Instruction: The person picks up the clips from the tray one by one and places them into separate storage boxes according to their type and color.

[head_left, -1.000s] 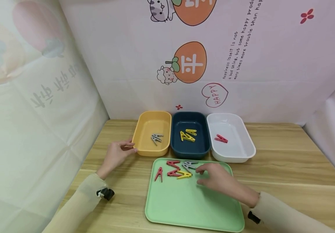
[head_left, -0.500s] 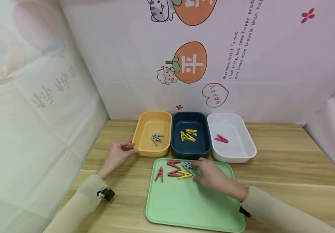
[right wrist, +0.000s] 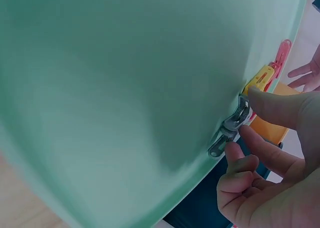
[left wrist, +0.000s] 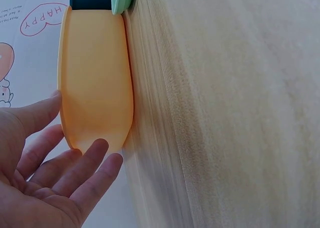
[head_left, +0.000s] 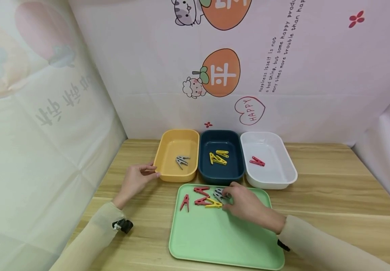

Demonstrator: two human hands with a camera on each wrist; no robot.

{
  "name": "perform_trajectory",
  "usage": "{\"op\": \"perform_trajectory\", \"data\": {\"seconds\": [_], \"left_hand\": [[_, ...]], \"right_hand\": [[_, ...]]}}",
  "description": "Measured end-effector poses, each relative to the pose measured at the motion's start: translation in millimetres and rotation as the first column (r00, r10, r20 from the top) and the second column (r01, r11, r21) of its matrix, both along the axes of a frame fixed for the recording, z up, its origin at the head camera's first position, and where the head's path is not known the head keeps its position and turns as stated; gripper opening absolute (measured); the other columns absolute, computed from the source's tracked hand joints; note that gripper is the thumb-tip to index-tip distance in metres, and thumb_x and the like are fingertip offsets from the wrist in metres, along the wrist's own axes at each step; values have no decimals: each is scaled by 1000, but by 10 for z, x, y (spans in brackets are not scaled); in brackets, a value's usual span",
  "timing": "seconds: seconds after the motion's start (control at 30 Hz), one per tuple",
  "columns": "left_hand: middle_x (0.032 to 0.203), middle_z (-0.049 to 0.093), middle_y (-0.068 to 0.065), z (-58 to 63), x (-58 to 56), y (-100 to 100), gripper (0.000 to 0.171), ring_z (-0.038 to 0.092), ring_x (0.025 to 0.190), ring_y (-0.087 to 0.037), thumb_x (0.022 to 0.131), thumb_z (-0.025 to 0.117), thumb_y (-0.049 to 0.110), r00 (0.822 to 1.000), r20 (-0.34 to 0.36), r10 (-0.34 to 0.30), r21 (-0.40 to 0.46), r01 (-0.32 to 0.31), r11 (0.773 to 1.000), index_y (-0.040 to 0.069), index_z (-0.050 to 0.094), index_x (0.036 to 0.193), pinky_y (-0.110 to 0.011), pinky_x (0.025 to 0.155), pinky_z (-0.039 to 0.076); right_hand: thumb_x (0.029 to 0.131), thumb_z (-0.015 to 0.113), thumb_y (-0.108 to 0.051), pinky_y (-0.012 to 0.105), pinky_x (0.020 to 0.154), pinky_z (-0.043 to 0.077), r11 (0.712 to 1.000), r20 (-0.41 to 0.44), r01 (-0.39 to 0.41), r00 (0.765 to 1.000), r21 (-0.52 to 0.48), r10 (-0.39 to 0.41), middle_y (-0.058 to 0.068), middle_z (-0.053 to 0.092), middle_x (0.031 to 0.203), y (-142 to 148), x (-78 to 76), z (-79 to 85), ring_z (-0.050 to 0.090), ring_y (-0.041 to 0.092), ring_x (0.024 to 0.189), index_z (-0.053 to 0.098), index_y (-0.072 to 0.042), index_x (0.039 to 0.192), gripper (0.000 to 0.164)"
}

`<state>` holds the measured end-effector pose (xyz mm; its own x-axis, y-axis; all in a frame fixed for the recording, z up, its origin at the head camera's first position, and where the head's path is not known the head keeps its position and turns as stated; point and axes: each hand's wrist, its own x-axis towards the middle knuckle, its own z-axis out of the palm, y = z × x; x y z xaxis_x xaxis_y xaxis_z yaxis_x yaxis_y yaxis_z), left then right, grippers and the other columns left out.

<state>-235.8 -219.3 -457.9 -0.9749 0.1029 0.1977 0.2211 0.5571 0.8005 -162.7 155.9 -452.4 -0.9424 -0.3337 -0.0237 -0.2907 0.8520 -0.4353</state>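
In the head view my left hand (head_left: 136, 182) touches the near left corner of the yellow bin (head_left: 161, 175). In the left wrist view the thumb is on the bin's rim and the other fingers are loosely extended by its end. Over the far side of the green tray (head_left: 227, 241), my right hand (head_left: 245, 203) has thumb and forefinger at the grey clothespins (right wrist: 235, 119), apparently pinching one, partly hidden by the hand. Close to the thumb lies a yellow clothespin (head_left: 214, 203). Three red clothespins (head_left: 185, 203) are left of these on the tray.
Behind the tray, grey clothespins (head_left: 182, 161) lie in the yellow bin. Several yellow clothespins (head_left: 219, 160) are in the dark blue bin (head_left: 222, 180). A red clothespin (head_left: 257, 161) lies in the white bin (head_left: 272, 185). Printed cloth (head_left: 147, 94) hangs behind the wooden table (head_left: 320, 180).
My right hand has moved left and forward onto the grey clothespins, which have shifted slightly. The left hand stays at the yellow bin.
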Motion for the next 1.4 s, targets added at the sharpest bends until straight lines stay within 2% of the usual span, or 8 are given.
{"op": "perform_trajectory", "data": {"seconds": [0.27, 0.5, 0.7, 0.77, 1.0, 1.4], "left_hand": [[137, 67, -19, 6, 6, -7, 34, 74, 106, -34, 89, 89, 17, 1000, 2, -3, -1, 3, 1000, -4, 79, 114, -40, 84, 62], [136, 67, -19, 10, 8, -2, 33, 74, 107, -34, 89, 88, 16, 1000, 6, -5, 6, 5, 1000, -4, 78, 114, -39, 85, 62], [137, 66, -19, 11, 9, -4, 35, 74, 108, -34, 89, 88, 16, 1000, 12, -1, 3, 1, 1000, -5, 78, 116, -40, 86, 62], [137, 66, -19, 11, 7, -5, 35, 74, 109, -34, 89, 88, 17, 1000, 16, 1, 1, -1, 1000, -4, 78, 116, -40, 86, 62], [138, 66, -19, 15, -2, -9, 36, 74, 109, -34, 89, 88, 18, 1000, 24, 6, 3, -6, 1000, -4, 78, 116, -41, 87, 62], [137, 67, -18, 8, -1, -10, 36, 74, 107, -33, 89, 89, 18, 1000, 14, 1, 3, -1, 1000, -3, 78, 116, -40, 85, 62]], "right_hand": [[78, 94, -10, 34, 71, 55, 997, 7, -2, 1000, 71, 2, -1, 61, 95, 72, 71, 13, 56, 15, 80, 77, -15, 102, 29], [74, 91, -1, 39, 76, 56, 997, 57, -19, 998, 77, 14, -3, 62, 91, 242, 176, 46, 57, 16, 83, 75, -18, 97, 33], [74, 98, -17, 37, 77, 54, 999, 108, 7, 994, 38, -11, -8, 64, 87, 329, 258, 59, 55, 13, 80, 75, -20, 94, 31], [74, 98, -19, 36, 77, 54, 1000, 102, 16, 995, 21, -18, -10, 64, 85, 345, 279, 54, 55, 12, 79, 75, -21, 92, 29], [75, 95, -8, 40, 80, 58, 1000, 82, 19, 996, -24, -17, -8, 70, 89, 448, 343, 67, 60, 11, 82, 79, -15, 95, 27], [71, 98, -12, 45, 84, 58, 999, 55, 36, 998, -27, -35, -8, 72, 95, 692, 448, 3, 65, 14, 91, 82, -14, 99, 33]]}}
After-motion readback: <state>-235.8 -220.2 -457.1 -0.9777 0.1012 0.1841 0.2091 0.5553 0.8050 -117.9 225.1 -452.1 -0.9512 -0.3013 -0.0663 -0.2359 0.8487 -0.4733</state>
